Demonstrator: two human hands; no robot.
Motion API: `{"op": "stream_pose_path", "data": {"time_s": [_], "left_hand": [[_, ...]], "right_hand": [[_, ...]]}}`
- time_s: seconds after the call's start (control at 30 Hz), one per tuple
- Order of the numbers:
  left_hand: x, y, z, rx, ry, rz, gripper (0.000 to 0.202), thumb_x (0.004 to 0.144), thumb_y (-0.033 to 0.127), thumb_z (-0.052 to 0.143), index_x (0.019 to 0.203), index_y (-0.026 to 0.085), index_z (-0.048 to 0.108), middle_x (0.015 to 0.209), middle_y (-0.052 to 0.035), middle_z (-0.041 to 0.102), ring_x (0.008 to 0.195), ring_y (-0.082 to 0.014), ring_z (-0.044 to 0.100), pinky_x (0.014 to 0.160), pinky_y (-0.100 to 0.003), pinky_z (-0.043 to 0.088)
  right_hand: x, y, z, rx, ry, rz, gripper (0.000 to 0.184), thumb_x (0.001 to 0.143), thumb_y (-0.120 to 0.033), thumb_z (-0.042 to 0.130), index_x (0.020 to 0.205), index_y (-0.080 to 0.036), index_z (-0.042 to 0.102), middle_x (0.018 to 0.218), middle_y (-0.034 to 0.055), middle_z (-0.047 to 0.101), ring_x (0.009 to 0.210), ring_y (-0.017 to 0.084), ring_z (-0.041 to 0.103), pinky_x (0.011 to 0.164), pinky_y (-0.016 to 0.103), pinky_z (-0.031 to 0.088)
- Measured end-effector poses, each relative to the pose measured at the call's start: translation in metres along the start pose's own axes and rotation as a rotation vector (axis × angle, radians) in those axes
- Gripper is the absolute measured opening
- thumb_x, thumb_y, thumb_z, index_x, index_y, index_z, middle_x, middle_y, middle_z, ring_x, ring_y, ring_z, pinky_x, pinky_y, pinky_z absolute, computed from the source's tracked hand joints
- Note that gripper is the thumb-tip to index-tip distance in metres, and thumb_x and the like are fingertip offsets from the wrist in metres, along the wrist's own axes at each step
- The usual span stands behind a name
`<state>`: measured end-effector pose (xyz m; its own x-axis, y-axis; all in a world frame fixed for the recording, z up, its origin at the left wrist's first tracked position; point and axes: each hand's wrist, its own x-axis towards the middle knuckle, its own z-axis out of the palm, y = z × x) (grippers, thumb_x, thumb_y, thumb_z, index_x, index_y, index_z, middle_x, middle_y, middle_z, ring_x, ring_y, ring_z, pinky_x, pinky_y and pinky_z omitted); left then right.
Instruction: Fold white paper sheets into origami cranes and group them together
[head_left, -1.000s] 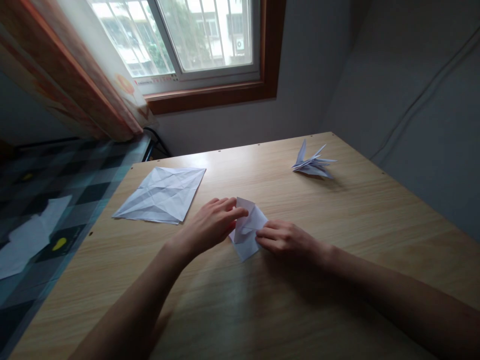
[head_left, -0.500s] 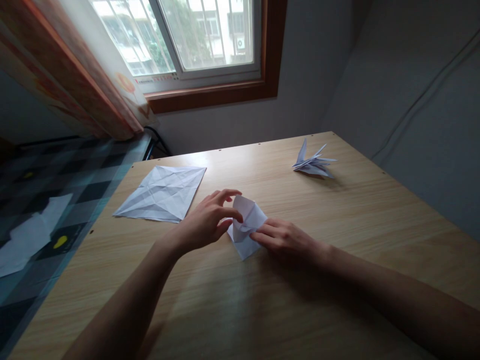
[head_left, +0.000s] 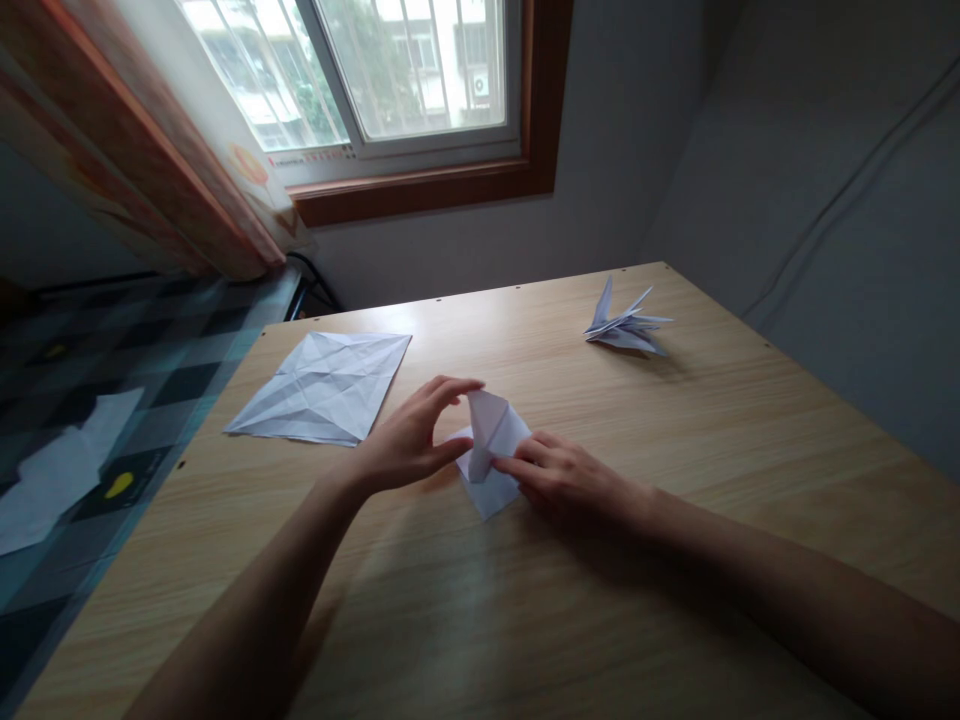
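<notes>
A small piece of folded white paper [head_left: 510,430] lies at the middle of the table, one flap standing up from it. My left hand [head_left: 405,437] is at its left, thumb and fingers apart in a curve. Its index fingertip is at the top of the raised flap and its thumb is by the flap's lower left side. From the right, my right hand [head_left: 568,474] grips the paper's edge, with the index finger laid on the fold and the other fingers curled, partly hidden.
Creased white sheets [head_left: 330,385] lie at the back left of the wooden table [head_left: 420,620]. A folded paper piece with several points [head_left: 626,325] stands at the back right. Left of the table, torn white paper [head_left: 60,475] rests on a checked cloth [head_left: 172,385].
My left fingers have moved out of the paper's opening to its left side and top. The flap now stands narrower, with a sharper crease. My right index finger reaches slightly further left.
</notes>
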<state>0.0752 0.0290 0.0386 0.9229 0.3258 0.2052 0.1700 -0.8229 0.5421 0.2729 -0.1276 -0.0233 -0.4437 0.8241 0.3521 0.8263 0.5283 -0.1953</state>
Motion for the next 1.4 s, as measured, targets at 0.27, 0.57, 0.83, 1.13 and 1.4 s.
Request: {"op": "stream_pose_path", "data": {"time_s": [0.27, 0.57, 0.83, 1.13, 1.4], "left_hand": [[0.002, -0.007, 0.044, 0.159, 0.116, -0.233, 0.041, 0.073, 0.035, 0.074, 0.107, 0.019, 0.059, 0.100, -0.0052, 0.061, 0.095, -0.0237, 0.056, 0.085, -0.040, 0.047], [0.007, 0.005, 0.055, 0.263, 0.106, -0.198, 0.020, 0.079, 0.037, 0.069, 0.083, 0.018, 0.061, 0.105, -0.0078, 0.061, 0.099, -0.0263, 0.053, 0.087, -0.042, 0.044], [0.005, -0.001, 0.056, 0.231, 0.114, -0.227, 0.036, 0.074, 0.036, 0.072, 0.102, 0.020, 0.057, 0.101, -0.0057, 0.063, 0.100, -0.0276, 0.053, 0.086, -0.043, 0.043], [0.002, -0.006, 0.065, 0.142, 0.241, -0.267, 0.047, 0.067, 0.028, 0.079, 0.101, 0.021, 0.047, 0.098, -0.0035, 0.062, 0.095, -0.0247, 0.059, 0.086, -0.040, 0.046], [0.003, -0.006, 0.061, 0.132, 0.180, -0.100, 0.027, 0.073, 0.023, 0.076, 0.092, 0.022, 0.058, 0.095, -0.0027, 0.065, 0.096, -0.0226, 0.058, 0.088, -0.040, 0.046]], "right_hand": [[0.001, -0.021, -0.010, -0.026, -0.041, 0.267, 0.027, 0.090, -0.019, 0.052, 0.111, -0.006, 0.063, 0.099, 0.0162, 0.061, 0.093, 0.028, 0.054, 0.082, 0.044, 0.051], [-0.001, -0.013, -0.002, 0.167, 0.307, 0.237, 0.020, 0.090, -0.016, 0.052, 0.107, -0.016, 0.062, 0.096, 0.0099, 0.066, 0.089, 0.023, 0.060, 0.079, 0.038, 0.053], [0.023, 0.049, -0.009, 0.509, 0.516, 0.470, 0.070, 0.071, -0.028, 0.076, 0.133, -0.023, 0.045, 0.117, 0.0107, 0.062, 0.108, 0.028, 0.059, 0.090, 0.045, 0.048], [0.035, 0.062, 0.002, 0.712, 0.312, 0.537, 0.017, 0.076, -0.028, 0.066, 0.090, -0.017, 0.065, 0.076, 0.0000, 0.066, 0.068, 0.016, 0.059, 0.060, 0.025, 0.044], [0.037, 0.058, 0.004, 0.654, 0.387, 0.558, 0.013, 0.075, -0.028, 0.066, 0.081, -0.017, 0.064, 0.067, -0.0024, 0.060, 0.062, 0.014, 0.054, 0.058, 0.024, 0.041]]}}
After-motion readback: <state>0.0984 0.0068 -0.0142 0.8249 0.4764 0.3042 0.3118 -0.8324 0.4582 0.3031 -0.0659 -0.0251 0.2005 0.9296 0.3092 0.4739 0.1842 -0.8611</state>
